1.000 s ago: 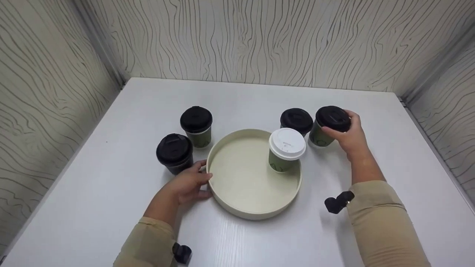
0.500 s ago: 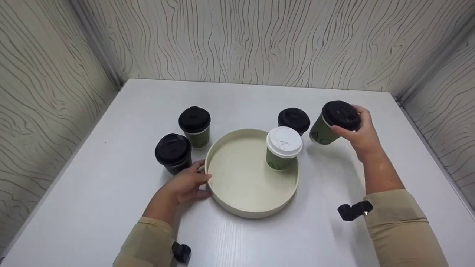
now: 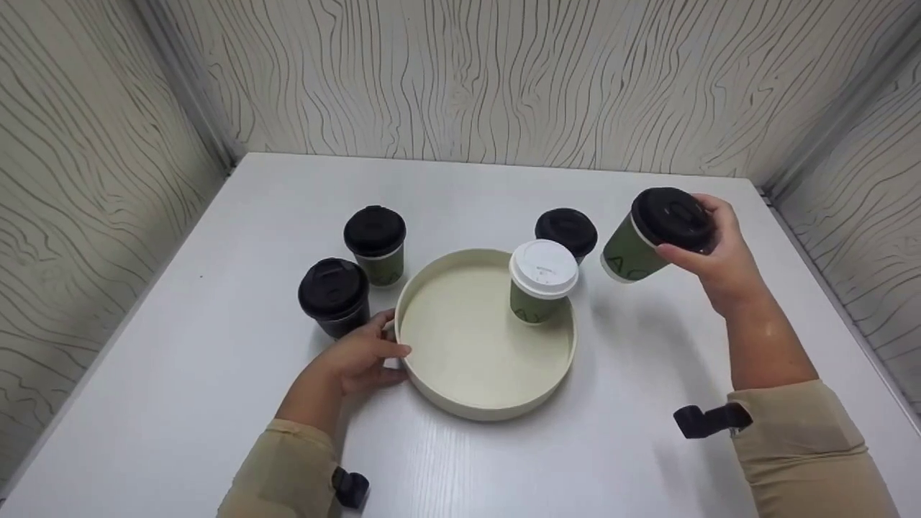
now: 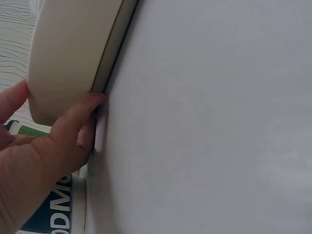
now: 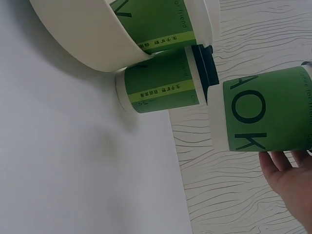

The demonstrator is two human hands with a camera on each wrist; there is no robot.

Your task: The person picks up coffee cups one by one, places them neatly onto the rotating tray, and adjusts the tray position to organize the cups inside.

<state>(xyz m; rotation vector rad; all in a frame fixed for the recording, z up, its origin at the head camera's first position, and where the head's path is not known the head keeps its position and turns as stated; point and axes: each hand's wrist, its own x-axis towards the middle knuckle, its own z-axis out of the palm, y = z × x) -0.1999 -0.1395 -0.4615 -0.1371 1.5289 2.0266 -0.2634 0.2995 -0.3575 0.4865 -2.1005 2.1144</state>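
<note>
My right hand [image 3: 727, 262] grips a green paper coffee cup [image 3: 637, 248] with a black lid, held tilted above the table at the right. In the right wrist view the fingers curl around this cup [image 5: 265, 109]. My left hand [image 3: 363, 356] holds the left rim of a round cream tray [image 3: 460, 403], thumb over the edge and fingers against its side; the left wrist view shows them pinching the tray wall [image 4: 73, 53]. A green cup with a white lid [image 3: 540, 288] stands inside the tray at its right side.
A dark cup with a black lid [image 3: 334, 295] stands just beyond my left hand, and a green black-lidded cup [image 3: 375, 241] behind it. Another black-lidded cup [image 3: 568, 230] stands behind the tray, partly hidden by the white-lidded one. Wood-grain panels [image 3: 460, 86] border the white table [image 3: 446, 467].
My right hand has lifted the black-lidded coffee cup off the table, moving it rightward and tilting it. The left hand keeps its hold on the tray, which shifts slightly left in view.
</note>
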